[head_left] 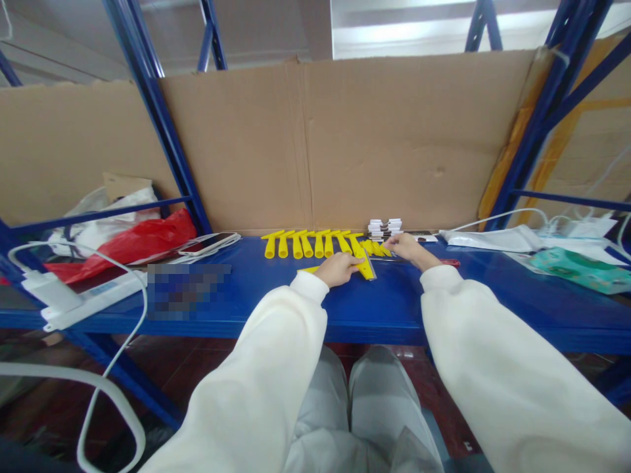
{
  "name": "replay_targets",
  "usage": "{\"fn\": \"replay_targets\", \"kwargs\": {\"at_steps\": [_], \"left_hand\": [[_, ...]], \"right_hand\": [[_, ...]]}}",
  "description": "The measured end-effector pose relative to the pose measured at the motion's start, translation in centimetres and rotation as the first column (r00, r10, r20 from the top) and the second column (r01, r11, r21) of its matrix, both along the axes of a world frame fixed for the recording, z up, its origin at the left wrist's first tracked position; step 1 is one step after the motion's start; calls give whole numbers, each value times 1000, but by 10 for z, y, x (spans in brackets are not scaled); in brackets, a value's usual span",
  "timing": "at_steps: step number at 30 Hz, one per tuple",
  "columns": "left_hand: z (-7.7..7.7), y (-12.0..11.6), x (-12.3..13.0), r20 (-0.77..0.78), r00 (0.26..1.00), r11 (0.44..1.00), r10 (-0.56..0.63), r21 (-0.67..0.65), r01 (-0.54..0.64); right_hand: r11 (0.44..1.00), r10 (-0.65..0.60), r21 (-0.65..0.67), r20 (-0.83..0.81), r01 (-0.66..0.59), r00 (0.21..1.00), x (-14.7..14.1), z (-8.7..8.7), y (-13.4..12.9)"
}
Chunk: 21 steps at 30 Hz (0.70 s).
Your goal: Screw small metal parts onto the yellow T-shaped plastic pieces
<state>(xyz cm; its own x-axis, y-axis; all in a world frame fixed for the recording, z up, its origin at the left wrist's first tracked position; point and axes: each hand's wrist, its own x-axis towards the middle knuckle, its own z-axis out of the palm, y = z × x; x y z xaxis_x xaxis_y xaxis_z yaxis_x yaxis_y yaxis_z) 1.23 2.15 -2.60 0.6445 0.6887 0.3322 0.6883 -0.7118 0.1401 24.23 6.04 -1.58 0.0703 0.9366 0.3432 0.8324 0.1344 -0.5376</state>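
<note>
My left hand is closed on a yellow scraper-like tool, whose wide edge points right, above the blue table. To its right, my right hand has its fingers pinched beside several small yellow pieces; whether anything is between the fingertips is too small to tell. A row of yellow T-shaped handles lies behind my left hand. Small black-and-white packs are stacked behind the small yellow pieces. A thin red-ended tool lies partly behind my right hand.
At the left are a white power strip with a cable, a red bag and a phone. A green packet and a white pouch lie at the right. Cardboard stands along the back between blue posts.
</note>
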Motion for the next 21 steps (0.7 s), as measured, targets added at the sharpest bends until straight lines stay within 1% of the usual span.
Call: {"fn": "replay_targets", "kwargs": {"at_steps": [1,2,3,4,6,9,15,21], "left_hand": [[1,-1,0,-2,1000,1000,-9,1,9],[1,-2,1,-6,1000,1000,-16,3,16],[2,-3,1,-10,1000,1000,-20,3,20],[2,-4,2,-15,1000,1000,-20,3,20],[3,-6,3,-20,1000,1000,-17,-1,17],[3,-7,4,-21,999,1000,-29,2,29],[1,-7,5,-42,998,998,-46,32,48],[3,-9,5,-46,998,999,-37,22,38]], "right_hand": [[998,62,1,-34,-62,997,-7,0,-2],[988,157,4,-102,-157,982,-14,0,-4],[969,245,16,-163,-246,956,-22,-1,-6],[951,307,31,-200,-307,930,-29,-1,-8],[933,357,44,-224,-356,907,-40,-3,-11],[935,353,40,-221,-354,909,-47,-4,-13],[956,292,21,-175,-293,940,-48,-3,-15],[959,284,27,-130,-283,950,-50,-3,-17]]}}
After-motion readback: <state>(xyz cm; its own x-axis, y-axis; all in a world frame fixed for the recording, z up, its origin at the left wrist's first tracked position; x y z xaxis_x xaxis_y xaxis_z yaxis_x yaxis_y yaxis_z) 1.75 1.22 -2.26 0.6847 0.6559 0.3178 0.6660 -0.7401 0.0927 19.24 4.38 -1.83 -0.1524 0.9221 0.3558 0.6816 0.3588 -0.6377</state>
